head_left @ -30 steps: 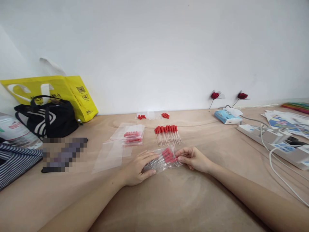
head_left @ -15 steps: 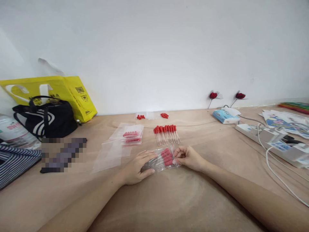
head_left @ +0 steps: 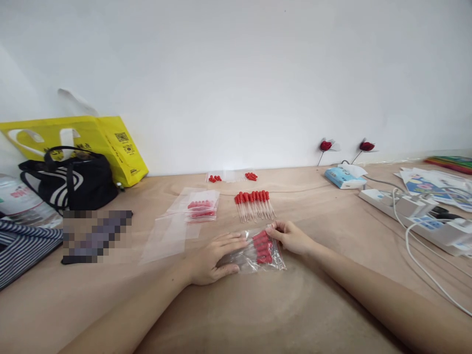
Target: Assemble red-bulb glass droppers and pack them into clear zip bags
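A clear zip-lock bag (head_left: 246, 263) with several red-bulbed droppers (head_left: 263, 247) inside lies on the table in front of me. My left hand (head_left: 217, 255) rests flat on the bag's left part, its fingers stretched and the thumb apart. At the upper right corner, my right hand (head_left: 291, 237) pinches the bag's zip edge between thumb and fingers. Just beyond the bag, a row of red-bulbed droppers (head_left: 254, 197) lies with the thin pale tips toward me. To the left is a filled zip bag (head_left: 201, 209), among flat translucent bags (head_left: 162, 243).
Near the wall lies another clear bag (head_left: 232, 175) with small red pieces on it. A yellow bag (head_left: 129, 147) and a black bag (head_left: 92, 179) stand at left. Tissues (head_left: 344, 178), a power strip (head_left: 409, 211), white cables (head_left: 424, 268) and papers (head_left: 427, 179) occupy the right side.
The zip bag has shifted slightly right and lies flatter, showing more of its zip end. My right hand has moved from its right edge to its upper corner. My left hand stays on it.
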A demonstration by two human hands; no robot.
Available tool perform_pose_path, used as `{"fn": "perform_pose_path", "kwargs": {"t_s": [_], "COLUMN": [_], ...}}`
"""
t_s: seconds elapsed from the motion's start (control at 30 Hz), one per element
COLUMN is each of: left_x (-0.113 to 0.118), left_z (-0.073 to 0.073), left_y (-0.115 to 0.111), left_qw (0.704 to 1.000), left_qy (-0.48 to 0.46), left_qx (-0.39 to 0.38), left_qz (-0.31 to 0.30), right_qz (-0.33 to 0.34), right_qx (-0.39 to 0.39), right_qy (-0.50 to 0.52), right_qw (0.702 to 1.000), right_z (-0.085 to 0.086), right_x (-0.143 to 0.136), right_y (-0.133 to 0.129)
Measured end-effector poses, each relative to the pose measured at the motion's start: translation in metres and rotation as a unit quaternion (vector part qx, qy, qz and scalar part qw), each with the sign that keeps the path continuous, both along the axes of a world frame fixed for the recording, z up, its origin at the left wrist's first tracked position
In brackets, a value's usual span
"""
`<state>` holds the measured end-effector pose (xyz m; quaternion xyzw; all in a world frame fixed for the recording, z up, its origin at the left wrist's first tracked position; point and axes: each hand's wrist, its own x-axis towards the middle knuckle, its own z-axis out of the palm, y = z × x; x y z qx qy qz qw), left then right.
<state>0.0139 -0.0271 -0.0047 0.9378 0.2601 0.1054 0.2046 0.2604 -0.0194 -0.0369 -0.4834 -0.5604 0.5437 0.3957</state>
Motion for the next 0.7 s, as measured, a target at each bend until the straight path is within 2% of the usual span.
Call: {"fn": "perform_pose_path", "kwargs": {"t_s": [0.13, 0.23, 0.37, 0.47, 0.57, 0.63, 0.7], "left_x": [-0.002, -0.004, -0.013, -0.033, -0.064, -0.087, -0.107], "left_z": [-0.001, -0.002, 0.001, 0.009, 0.016, 0.017, 0.013], "left_y": [0.000, 0.003, 0.014, 0.026, 0.039, 0.048, 0.053], "left_qw": [0.999, 0.986, 0.939, 0.894, 0.838, 0.812, 0.798], "left_qy": [-0.023, -0.079, -0.143, -0.108, 0.016, 0.087, 0.128], "left_qx": [0.026, 0.095, 0.200, 0.234, 0.189, 0.133, 0.078], "left_qz": [0.030, 0.111, 0.240, 0.367, 0.512, 0.562, 0.584], "right_qz": [0.002, -0.006, -0.047, -0.117, -0.183, -0.201, -0.219], "right_qx": [0.034, 0.039, 0.028, 0.025, -0.013, -0.022, -0.032], "right_qy": [0.096, 0.176, 0.257, 0.302, 0.356, 0.366, 0.367], "right_qw": [0.995, 0.984, 0.965, 0.946, 0.916, 0.908, 0.904], "right_z": [0.005, 0.011, 0.019, 0.026, 0.033, 0.037, 0.038], "right_x": [-0.005, -0.009, -0.016, -0.029, -0.056, -0.080, -0.106], "right_y": [-0.006, -0.004, 0.010, 0.027, 0.045, 0.057, 0.067]}}
